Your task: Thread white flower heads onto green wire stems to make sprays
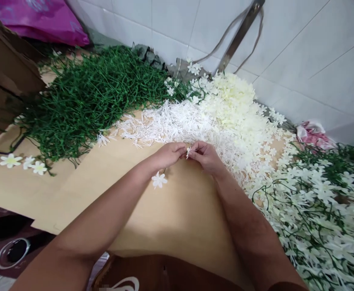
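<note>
My left hand (170, 154) and my right hand (206, 156) meet over a tan board (177, 210), both pinching a small white flower piece (188, 151) between their fingertips. A white artificial flower (159, 180) hangs just below my left hand, seemingly on a thin stem running up into that hand. Right behind the hands lies a heap of white spiky plastic flower centres (177, 121).
A big pile of green plastic stems (86, 97) fills the left back. Cream petals (234, 101) are heaped at the back, finished flowered stems (319, 210) lie at the right. Three loose flowers (24, 163) sit at the left. A tiled wall (300, 52) is behind.
</note>
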Available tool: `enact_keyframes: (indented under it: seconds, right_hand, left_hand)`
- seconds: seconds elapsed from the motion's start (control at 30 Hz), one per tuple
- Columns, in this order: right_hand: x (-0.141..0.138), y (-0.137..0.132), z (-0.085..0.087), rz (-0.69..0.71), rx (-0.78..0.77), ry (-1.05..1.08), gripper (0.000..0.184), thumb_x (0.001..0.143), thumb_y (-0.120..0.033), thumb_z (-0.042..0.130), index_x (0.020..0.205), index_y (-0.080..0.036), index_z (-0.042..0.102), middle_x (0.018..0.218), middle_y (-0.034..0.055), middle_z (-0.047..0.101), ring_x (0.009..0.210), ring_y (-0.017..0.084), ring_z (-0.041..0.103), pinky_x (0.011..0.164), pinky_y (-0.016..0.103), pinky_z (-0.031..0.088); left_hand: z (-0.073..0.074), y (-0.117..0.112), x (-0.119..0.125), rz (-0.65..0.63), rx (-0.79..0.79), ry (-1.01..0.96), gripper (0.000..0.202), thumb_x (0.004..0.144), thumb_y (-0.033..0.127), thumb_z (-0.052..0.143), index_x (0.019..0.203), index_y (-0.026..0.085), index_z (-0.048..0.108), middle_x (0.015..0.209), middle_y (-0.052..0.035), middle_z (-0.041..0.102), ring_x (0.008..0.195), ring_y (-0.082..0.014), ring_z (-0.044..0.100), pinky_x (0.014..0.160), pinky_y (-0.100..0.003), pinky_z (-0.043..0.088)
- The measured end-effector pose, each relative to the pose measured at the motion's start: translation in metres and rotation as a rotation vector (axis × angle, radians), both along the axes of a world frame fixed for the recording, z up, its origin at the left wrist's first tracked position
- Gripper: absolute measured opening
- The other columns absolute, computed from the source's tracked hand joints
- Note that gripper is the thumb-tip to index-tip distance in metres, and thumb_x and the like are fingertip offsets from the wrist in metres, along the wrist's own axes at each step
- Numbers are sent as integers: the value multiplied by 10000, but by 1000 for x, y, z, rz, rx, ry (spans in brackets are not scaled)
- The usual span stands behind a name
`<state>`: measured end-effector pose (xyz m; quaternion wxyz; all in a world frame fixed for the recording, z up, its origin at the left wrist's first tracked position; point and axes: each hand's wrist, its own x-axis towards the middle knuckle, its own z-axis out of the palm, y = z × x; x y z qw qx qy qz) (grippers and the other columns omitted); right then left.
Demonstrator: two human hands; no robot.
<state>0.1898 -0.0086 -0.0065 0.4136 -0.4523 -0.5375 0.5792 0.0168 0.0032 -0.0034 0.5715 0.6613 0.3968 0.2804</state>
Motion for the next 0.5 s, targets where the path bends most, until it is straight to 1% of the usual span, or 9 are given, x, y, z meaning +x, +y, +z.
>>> enact_keyframes:
  seconds: [0.13,0.27,0.33,0.4,0.43,0.5]
  right_hand:
    - [-5,-2,-5,-11,37,-19,419,515,-472,895,600,-194,593,592,-21,643,583,117,586,614,277,470]
    - [-8,-2,-11,-60,72,-42,451,523,-530,871,610,-192,585,587,-22,637,575,114,576,600,276,457]
    - [-10,-1,-11,-65,81,-61,446,539,-537,861,627,-194,589,585,-22,641,572,118,579,597,281,463]
    - [-10,0,-5,-59,82,-93,430,559,-529,853,634,-195,592,585,-17,647,573,122,586,596,284,470]
    - [-9,0,1,-53,85,-117,417,572,-518,850,633,-195,593,580,-15,646,572,123,587,594,285,474]
    - [1,-3,20,-39,108,-184,384,579,-485,856,625,-198,605,568,-10,642,563,128,590,580,289,480]
  left_hand:
    - [-3,2,3,7,60,143,236,838,275,449,651,175,554,608,29,522,636,-116,470,629,-233,351]
    - [-4,1,4,24,113,229,247,851,302,430,711,190,600,683,7,599,707,-148,523,669,-250,367]
    - [-4,0,4,44,122,232,253,859,304,418,728,194,603,706,-2,616,721,-158,535,685,-260,380]
    - [-6,0,4,58,120,188,269,868,328,418,713,192,591,701,-5,610,715,-160,537,686,-263,389]
    - [-7,1,4,58,108,150,286,873,356,424,708,189,588,699,-5,606,711,-157,536,681,-261,393]
    - [-10,1,3,75,67,50,343,883,429,420,723,182,597,688,-3,586,690,-146,524,661,-253,396]
